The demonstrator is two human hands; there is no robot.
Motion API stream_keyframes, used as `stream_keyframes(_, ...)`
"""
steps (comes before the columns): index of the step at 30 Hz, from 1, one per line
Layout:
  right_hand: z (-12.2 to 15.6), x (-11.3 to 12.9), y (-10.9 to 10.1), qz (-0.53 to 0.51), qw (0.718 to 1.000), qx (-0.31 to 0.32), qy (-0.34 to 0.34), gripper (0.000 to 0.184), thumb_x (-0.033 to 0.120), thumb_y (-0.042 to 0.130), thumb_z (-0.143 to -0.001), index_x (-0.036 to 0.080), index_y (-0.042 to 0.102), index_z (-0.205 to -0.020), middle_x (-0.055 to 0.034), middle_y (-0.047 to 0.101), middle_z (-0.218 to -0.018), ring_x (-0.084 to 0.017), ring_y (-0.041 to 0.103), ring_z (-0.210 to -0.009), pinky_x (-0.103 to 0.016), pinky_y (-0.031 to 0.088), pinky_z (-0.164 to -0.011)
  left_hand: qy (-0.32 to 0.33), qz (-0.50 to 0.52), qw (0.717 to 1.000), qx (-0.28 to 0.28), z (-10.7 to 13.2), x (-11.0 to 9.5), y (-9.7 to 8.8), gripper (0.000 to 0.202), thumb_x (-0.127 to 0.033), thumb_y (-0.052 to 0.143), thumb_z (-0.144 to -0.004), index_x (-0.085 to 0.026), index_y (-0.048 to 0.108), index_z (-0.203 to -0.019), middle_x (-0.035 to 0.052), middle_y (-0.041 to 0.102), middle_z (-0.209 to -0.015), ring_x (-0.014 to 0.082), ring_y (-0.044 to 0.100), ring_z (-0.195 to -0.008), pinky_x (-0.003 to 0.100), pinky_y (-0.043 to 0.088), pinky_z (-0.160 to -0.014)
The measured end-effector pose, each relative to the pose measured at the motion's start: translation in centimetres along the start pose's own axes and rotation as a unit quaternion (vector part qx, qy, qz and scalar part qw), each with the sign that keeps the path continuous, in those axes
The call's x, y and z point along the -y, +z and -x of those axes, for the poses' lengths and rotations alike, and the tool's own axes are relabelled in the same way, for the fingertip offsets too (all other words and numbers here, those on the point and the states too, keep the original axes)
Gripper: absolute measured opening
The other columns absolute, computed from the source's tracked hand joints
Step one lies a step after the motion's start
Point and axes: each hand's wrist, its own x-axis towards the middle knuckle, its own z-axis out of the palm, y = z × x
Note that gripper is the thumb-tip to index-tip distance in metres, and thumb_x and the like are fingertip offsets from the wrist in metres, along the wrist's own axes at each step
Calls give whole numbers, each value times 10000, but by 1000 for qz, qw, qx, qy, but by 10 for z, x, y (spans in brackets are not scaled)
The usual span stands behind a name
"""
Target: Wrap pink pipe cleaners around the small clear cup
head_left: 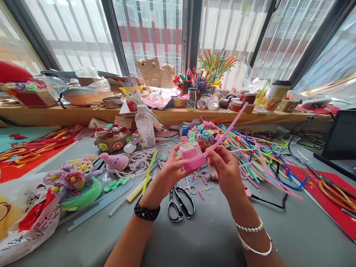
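Observation:
My left hand (169,172) is closed round a small clear plastic cup (190,151), held up above the grey table (205,237). Pink pipe cleaner coils wrap the cup's lower part. My right hand (225,168) pinches the same long pink pipe cleaner (230,128), whose free end sticks up and to the right. Both hands sit close together at mid-frame. Black-handled scissors (180,202) lie on the table just below them.
A heap of coloured pipe cleaners (258,152) spreads to the right. Left are a clear bottle (145,128), a pearl string (136,163), a woven basket of flowers (111,139) and a green flower pot (79,189). A dark screen (340,139) stands far right. The window ledge holds jars.

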Motion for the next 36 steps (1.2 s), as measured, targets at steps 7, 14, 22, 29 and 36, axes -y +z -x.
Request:
stream_keyframes(7, -1, 2, 0, -10, 1000, -6, 3, 172, 350, 623, -723, 190, 561, -716, 41, 500, -618, -73, 408, -531, -205, 374, -501, -20, 8, 1000, -13, 2, 1, 5, 447, -174, 581, -765, -231, 439, -1184, 74, 614, -1155, 204, 622, -988, 368, 454, -916)
stream_keyframes(14, -1, -1, -2, -26, 999, -22, 2, 174, 342, 665, -708, 188, 585, -714, 39, 529, -647, -62, 429, -546, -187, 386, -513, -37, -25, 999, -14, 2, 3, 6, 456, -176, 608, -772, -206, 416, -1184, 103, 608, -1163, 207, 627, -986, 344, 482, -880)
stream_keyframes(22, -2, -4, -1, 14, 999, -44, -7, 198, 371, 648, -719, 190, 578, -759, 24, 544, -692, -78, 460, -568, -210, 414, -537, -46, 0, 999, -11, 1, 8, 9, 426, -148, 581, -783, -204, 396, -1163, 98, 614, -1152, 222, 627, -1008, 401, 460, -934)
stream_keyframes(29, -13, -7, -8, 107, 993, -42, -31, 269, 443, 585, -762, 183, 589, -834, 2, 601, -738, -100, 505, -598, -230, 416, -555, -51, 79, 995, -24, -7, 12, 4, 494, -129, 562, -789, -177, 355, -1235, 116, 596, -1173, 217, 606, -1053, 382, 469, -950)
stream_keyframes(36, -24, 0, -71, 537, 842, 39, 35, 294, 443, 516, -779, 175, 583, -677, -49, 631, -696, -184, 567, -642, -293, 396, -598, 34, 198, 971, -129, -12, 1, -6, 498, -105, 498, -799, -139, 368, -1279, 135, 601, -1112, 215, 637, -976, 306, 560, -821)
